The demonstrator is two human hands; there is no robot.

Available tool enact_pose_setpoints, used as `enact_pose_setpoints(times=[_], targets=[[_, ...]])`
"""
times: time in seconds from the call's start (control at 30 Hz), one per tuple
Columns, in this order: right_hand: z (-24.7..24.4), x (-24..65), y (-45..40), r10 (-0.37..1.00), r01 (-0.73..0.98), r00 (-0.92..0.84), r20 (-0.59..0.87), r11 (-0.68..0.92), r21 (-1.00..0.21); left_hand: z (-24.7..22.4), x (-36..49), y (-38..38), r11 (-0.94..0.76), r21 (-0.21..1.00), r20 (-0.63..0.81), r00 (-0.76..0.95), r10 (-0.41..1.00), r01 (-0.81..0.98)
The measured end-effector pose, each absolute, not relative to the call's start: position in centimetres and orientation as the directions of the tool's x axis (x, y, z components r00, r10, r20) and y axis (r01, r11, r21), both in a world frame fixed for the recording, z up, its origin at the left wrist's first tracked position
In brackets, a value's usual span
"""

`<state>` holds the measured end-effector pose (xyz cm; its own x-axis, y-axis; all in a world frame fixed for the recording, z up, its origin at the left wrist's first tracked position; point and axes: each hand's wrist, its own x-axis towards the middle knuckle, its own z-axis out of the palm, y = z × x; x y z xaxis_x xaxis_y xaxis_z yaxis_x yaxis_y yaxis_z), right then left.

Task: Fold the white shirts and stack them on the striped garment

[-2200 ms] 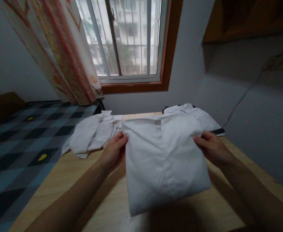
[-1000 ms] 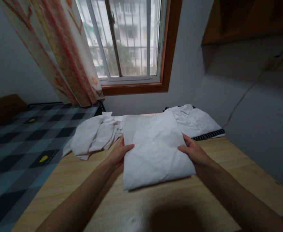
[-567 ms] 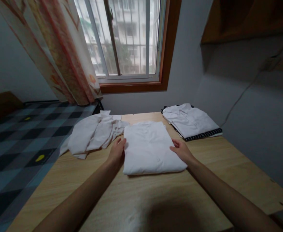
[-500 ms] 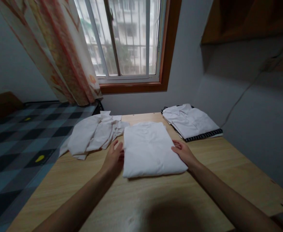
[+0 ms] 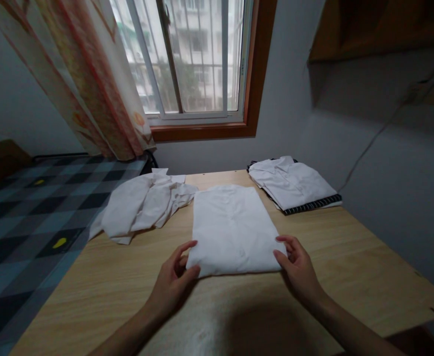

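Visibly, left hand (image 5: 170,281) and right hand (image 5: 301,271) touch the folded shirt (image 5: 235,230) — underside hidden.

Pale wood table (image 5: 113,282) — smooth, faintly glossy.

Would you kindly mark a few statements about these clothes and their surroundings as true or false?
1. The folded white garment lies on the wooden table. True.
2. The left hand is on the curtain. False: the left hand is at the folded white garment's near left corner, and the curtain hangs beside the window.
3. The clothes pile on the right includes something dark and striped. True.
4. The rumpled white cloth is neatly squared. False: the rumpled white cloth is spread unevenly.
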<state>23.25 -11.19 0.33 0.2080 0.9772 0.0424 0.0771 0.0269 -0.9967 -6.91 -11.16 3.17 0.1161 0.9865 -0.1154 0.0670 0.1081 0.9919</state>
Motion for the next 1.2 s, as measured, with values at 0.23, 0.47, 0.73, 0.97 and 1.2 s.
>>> enact_pose_setpoints(times=[0.23, 0.47, 0.73, 0.97, 1.2], targets=[[-0.2, 23.6, -11.8, 0.974, 0.185, 0.217, 0.062, 0.021, -0.983, 3.4, -6.9, -11.3, 0.079, 0.97, -0.08, -0.004, 0.997, 0.232], [0.1, 23.1, -12.5, 0.979, 0.399, 0.153, 0.136, 0.065, -0.915, 2.6, -6.9, -11.0, -0.041, 0.806, 0.07, -0.026, 0.997, 0.59], [0.0, 23.7, -12.6, 0.925, 0.637, 0.188, 0.329, 0.141, -0.758, 5.6, -8.5, -10.8, -0.274, 0.451, 0.341, 0.12, 0.932, 0.85], [7.8, 19.8, -10.2, 0.692, 0.553, 0.203, 0.692, 0.502, -0.665, 10.4, -1.8, -8.6, -0.495, 0.294, 0.458, 0.334, 0.824, 0.818], [1.1, 12.9, -5.9, 0.908, 0.552, -0.081, 0.411, 0.384, -0.74, 0.1, 3.7, -6.3, -0.537, 0.136, 0.126, 0.523, 0.843, 0.832]])
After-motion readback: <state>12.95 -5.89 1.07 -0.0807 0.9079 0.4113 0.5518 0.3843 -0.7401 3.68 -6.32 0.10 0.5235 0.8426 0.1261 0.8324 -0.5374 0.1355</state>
